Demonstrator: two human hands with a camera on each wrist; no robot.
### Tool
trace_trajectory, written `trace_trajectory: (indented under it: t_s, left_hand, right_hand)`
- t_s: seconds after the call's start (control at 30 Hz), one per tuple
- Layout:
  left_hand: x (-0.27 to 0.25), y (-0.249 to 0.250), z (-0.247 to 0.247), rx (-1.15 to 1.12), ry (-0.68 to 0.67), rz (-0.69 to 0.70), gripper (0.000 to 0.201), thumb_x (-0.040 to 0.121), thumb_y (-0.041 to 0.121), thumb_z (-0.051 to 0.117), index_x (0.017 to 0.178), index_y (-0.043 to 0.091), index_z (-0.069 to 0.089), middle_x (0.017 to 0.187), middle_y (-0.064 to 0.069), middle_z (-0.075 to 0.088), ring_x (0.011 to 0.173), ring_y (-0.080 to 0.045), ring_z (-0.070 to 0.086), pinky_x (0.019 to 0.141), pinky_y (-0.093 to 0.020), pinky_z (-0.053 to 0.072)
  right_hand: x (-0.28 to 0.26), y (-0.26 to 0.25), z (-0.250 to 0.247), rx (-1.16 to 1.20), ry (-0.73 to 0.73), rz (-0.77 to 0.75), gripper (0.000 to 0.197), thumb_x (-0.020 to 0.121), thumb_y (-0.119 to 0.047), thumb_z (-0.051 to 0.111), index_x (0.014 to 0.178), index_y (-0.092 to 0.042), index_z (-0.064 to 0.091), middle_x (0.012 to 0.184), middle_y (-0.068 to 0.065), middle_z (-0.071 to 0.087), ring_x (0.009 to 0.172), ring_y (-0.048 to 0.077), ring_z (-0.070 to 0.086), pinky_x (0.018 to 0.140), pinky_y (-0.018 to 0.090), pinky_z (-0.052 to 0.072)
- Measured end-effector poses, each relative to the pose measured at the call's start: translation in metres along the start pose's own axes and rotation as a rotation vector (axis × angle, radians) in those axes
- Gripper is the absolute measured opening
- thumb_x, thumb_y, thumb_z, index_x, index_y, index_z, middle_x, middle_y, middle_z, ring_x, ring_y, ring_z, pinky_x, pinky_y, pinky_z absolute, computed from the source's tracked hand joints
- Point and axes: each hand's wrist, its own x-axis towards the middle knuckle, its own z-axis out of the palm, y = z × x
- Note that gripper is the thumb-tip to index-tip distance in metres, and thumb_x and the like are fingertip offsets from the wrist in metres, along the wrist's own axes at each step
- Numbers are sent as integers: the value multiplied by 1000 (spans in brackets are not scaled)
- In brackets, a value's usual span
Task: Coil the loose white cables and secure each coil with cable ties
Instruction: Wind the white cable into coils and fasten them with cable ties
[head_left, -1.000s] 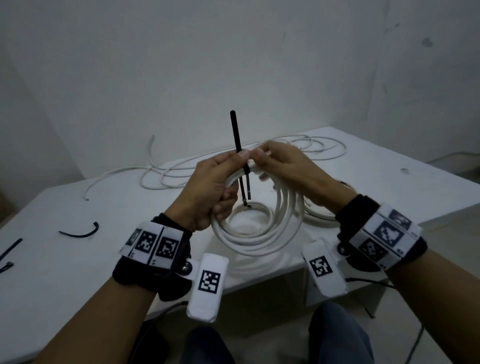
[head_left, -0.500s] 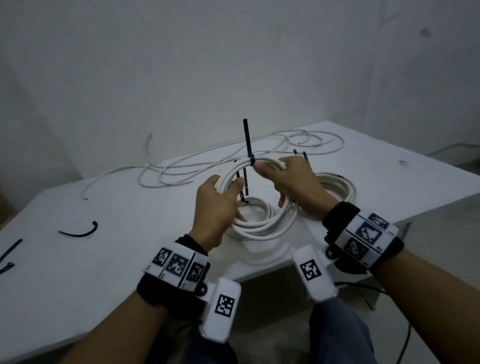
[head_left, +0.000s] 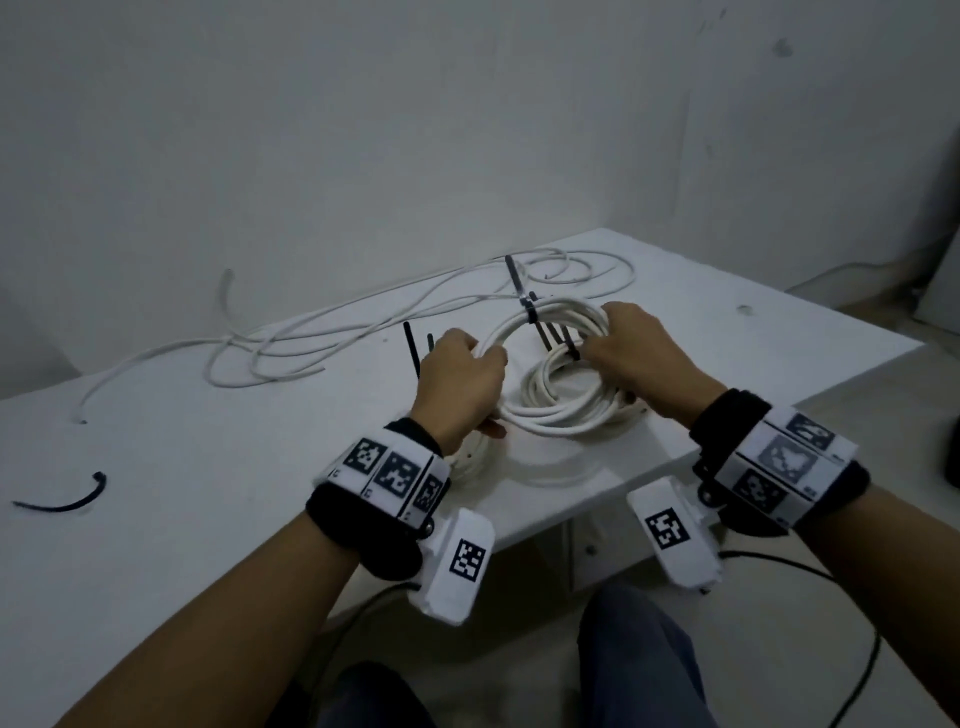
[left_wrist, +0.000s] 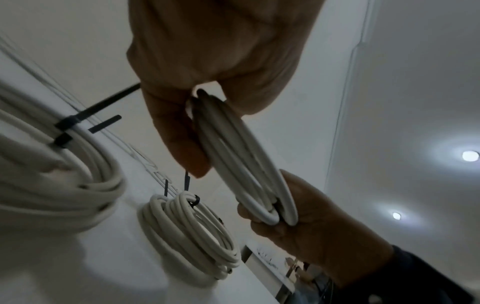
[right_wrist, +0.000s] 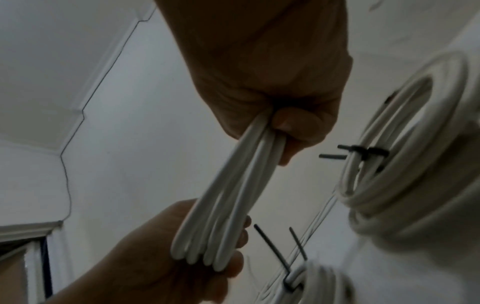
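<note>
Head view: left hand and right hand both curl around round white cable coil | black plastic cable tie upright on far rim | coil sits near front edge of white table

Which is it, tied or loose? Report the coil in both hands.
Tied. A black cable tie cinches the far side of the white coil, tail sticking up. The left hand and right hand grip opposite sides.

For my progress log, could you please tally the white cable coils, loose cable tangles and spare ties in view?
White cable coils: 3 (held coil, right coil, left coil)
Loose cable tangle: 1
Spare black tie: 1
Total: 5
</note>
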Motion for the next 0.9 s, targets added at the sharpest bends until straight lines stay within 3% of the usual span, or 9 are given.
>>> trace_trajectory:
  t_s: [0.13,0.23,0.33,0.43,0.5,0.57,0.67,0.77,0.9]
  left_hand:
    - [18,8,26,188,-41,78,34,94,21,49,114,-7,50,97,-18,57,53,-24,59,35,-24,45]
    - [30,9,40,310,-55,124,26,93,19,47,97,-5,54,90,-21,60,54,-27,56,31,-23,41]
    - [40,5,50,399,-58,129,22,93,21,45,90,0,52,87,-17,58,60,-25,53,38,-26,42]
    - [45,0,56,500,-90,100,21,93,23,45,88,3,50,93,-16,57,73,-28,55,52,-28,42]
    - [47,-2,58,606,-106,77,22,94,25,44,92,4,49,103,-18,58,88,-33,57,63,-29,41]
    - [48,-4,58,672,-140,55,24,96,26,42,100,3,49,114,-20,56,100,-35,56,71,-30,38]
    - [50,-7,58,658,-232,3,21,96,25,41,97,5,46,118,-22,55,102,-37,58,70,-29,39]
    - [54,-10,60,616,-232,-26,30,96,34,42,103,6,46,117,-20,56,101,-37,60,67,-30,41]
    - [56,-7,58,589,-183,-20,52,94,52,43,115,5,50,117,-18,59,101,-37,61,72,-33,48]
  right_hand:
    - [13,14,-18,-219,-1,49,7,85,-11,46,84,-5,45,72,8,50,58,24,47,48,29,36]
    - [23,24,-21,-375,-26,85,10,88,-14,45,90,-6,39,74,4,45,73,26,45,57,32,30]
    - [33,35,-17,-378,-67,76,20,89,-15,46,105,-5,37,78,7,45,76,28,44,63,32,31]
    - [41,43,-12,-399,-118,103,30,90,-15,48,115,-3,37,71,4,43,64,22,42,55,32,29]
    - [44,47,-9,-442,-148,112,30,90,-18,48,115,-5,37,76,7,48,63,21,40,57,32,30]
    - [47,50,-8,-485,-178,122,32,91,-23,48,116,-6,37,93,15,53,74,26,43,66,32,32]
    - [53,54,-9,-510,-246,144,50,93,-47,47,126,-11,36,116,18,54,95,32,51,75,33,36]
    - [55,55,-13,-501,-223,113,64,88,-63,44,130,-16,35,117,13,56,86,27,53,73,35,42]
    - [52,54,-14,-511,-247,117,62,89,-67,32,123,-16,41,106,10,58,82,23,51,68,33,39]
